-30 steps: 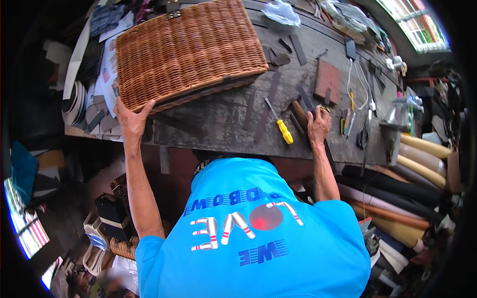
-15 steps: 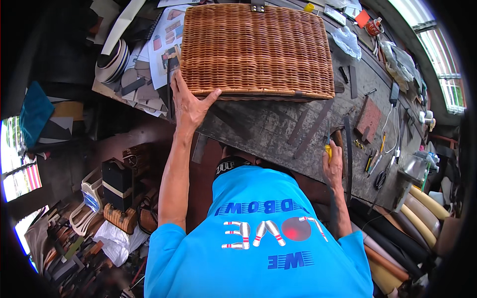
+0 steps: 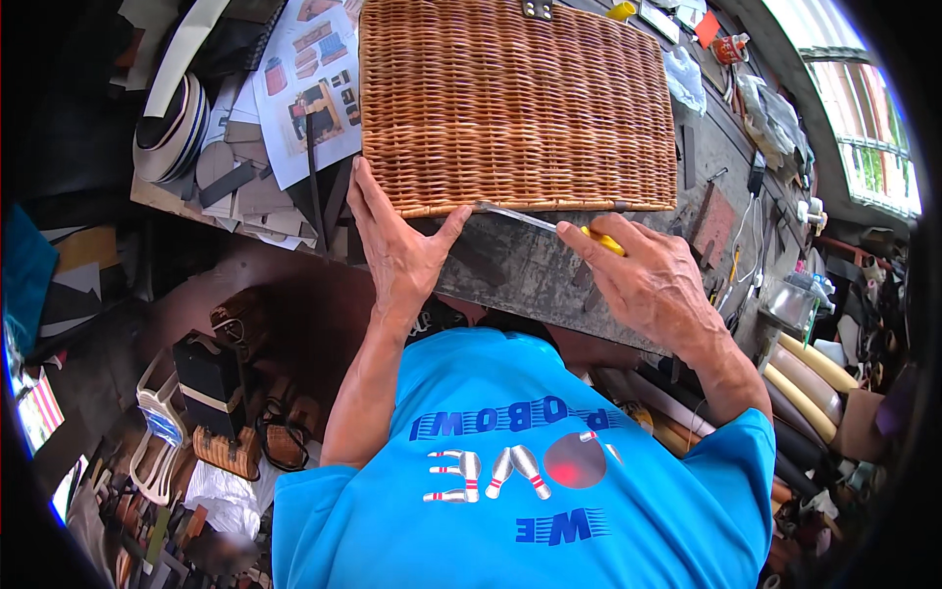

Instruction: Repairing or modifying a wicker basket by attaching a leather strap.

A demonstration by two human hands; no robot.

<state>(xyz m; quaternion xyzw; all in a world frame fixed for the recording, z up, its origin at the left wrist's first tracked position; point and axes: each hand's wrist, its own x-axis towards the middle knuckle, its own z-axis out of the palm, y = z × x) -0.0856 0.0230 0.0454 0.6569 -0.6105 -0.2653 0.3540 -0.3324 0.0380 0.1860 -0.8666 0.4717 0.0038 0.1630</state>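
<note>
- In the head view, with the clock read from the centre, the wicker basket [image 3: 515,108] is seen at 12 o'clock, laid on the dark workbench [image 3: 549,280], its front edge turned toward the person.
- At the far rim of the basket, a dark tab with metal studs [image 3: 537,9] is fixed.
- The basket's near left corner is touched by the left hand [image 3: 400,250], at 10 o'clock; thumb and fingers are spread wide, the fingers laid along the left side and the thumb at the front edge.
- At 3 o'clock, the yellow-handled screwdriver [image 3: 603,241] is held in the right hand [image 3: 643,280], the fingers closed around its handle.
- The screwdriver's shaft is pointed toward 10 o'clock, and its tip is brought to the basket's front edge; whether it is pushed under that edge cannot be told.
- Beside the basket, at 11 o'clock, a printed sheet [image 3: 314,88] is spread; farther out, at 10 o'clock, a striped roll [image 3: 177,133] is placed.
- Between 2 and 3 o'clock, a reddish-brown block [image 3: 713,221] is partly seen beyond the right hand.
- Between 1 and 2 o'clock, a pale plastic bag [image 3: 685,80] is left beside the basket.
- At 8 o'clock, below bench level, a black case [image 3: 209,378] is stood near a white chair [image 3: 157,432].
</note>
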